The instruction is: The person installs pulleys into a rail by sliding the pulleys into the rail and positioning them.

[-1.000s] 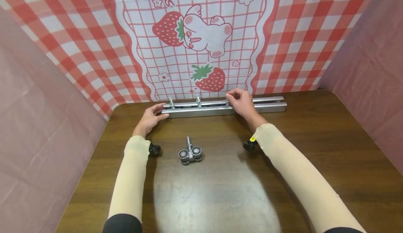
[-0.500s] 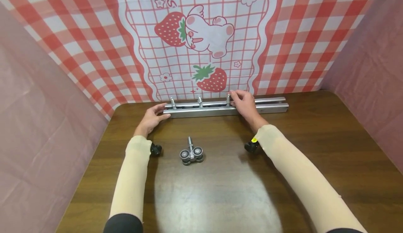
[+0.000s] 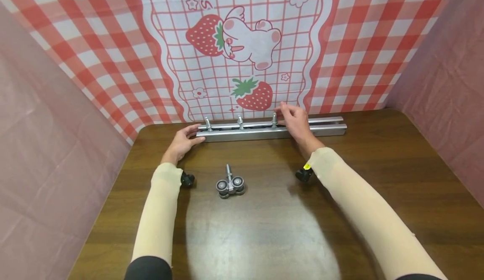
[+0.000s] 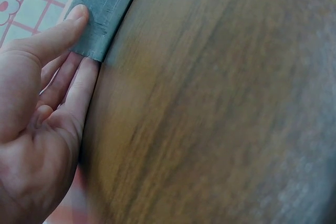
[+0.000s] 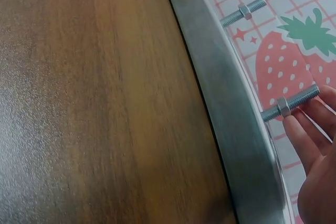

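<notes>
A silver metal channel rail [image 3: 245, 135] lies along the back of the table, slot upward. Three threaded bolts stand up out of it: a left bolt [image 3: 208, 123], a middle bolt [image 3: 240, 122] and a right bolt [image 3: 274, 120]. My left hand [image 3: 180, 144] holds the rail's left end, its thumb [image 4: 77, 19] on the front face. Just right of the right bolt is my right hand [image 3: 298, 124], fingers loose; in the right wrist view the fingertips are at the bolt's nut [image 5: 284, 107]. A four-wheeled roller trolley [image 3: 230, 186] with a bolt lies nearer on the table.
The brown wooden table [image 3: 261, 238] ends at a hanging strawberry-print cloth [image 3: 249, 32] behind the rail. Pink cloths hang at the left [image 3: 49, 145] and the right [image 3: 442, 61]. Each wrist carries a small black camera.
My right hand has let go of the right bolt's top and shifted slightly right, its fingers spreading. The left hand keeps its place on the rail, and the roller trolley has not moved.
</notes>
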The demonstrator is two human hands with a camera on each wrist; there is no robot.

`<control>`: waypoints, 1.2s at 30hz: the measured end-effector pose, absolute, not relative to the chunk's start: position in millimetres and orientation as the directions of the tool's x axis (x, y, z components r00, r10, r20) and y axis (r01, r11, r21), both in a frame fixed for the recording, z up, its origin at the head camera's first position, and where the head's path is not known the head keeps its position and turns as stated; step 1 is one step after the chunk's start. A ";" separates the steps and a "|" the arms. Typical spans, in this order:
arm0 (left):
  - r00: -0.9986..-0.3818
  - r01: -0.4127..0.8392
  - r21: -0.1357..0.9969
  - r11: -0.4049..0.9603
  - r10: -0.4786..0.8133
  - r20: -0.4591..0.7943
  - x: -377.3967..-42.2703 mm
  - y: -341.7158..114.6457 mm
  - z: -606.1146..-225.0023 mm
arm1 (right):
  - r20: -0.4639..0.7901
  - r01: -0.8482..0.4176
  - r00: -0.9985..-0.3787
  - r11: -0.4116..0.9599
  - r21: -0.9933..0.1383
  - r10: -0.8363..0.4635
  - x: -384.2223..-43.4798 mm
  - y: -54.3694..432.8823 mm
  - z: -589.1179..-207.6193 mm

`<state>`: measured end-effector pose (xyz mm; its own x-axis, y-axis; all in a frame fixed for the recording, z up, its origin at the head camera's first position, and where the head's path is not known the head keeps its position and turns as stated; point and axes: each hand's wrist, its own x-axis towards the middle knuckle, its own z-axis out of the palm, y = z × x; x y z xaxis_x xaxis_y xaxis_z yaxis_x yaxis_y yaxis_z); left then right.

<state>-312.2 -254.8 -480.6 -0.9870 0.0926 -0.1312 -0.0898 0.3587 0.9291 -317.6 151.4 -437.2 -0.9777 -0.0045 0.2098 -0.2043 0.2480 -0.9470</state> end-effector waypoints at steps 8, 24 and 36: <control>-0.988 -0.082 0.930 0.358 0.093 -0.123 -313.7 -254.0 -479.4 | 0.213 -0.211 -0.977 0.253 -0.944 -0.020 -317.7 149.1 -437.4; -0.987 -0.088 0.934 0.346 0.096 -0.128 -314.6 -254.7 -480.3 | 0.344 -0.336 -0.938 0.321 -0.886 -0.032 -309.5 151.8 -419.2; -0.988 -0.082 0.923 0.375 0.090 -0.124 -313.4 -253.9 -480.9 | 0.386 -0.416 -0.910 0.330 -0.847 -0.155 -286.9 149.0 -420.4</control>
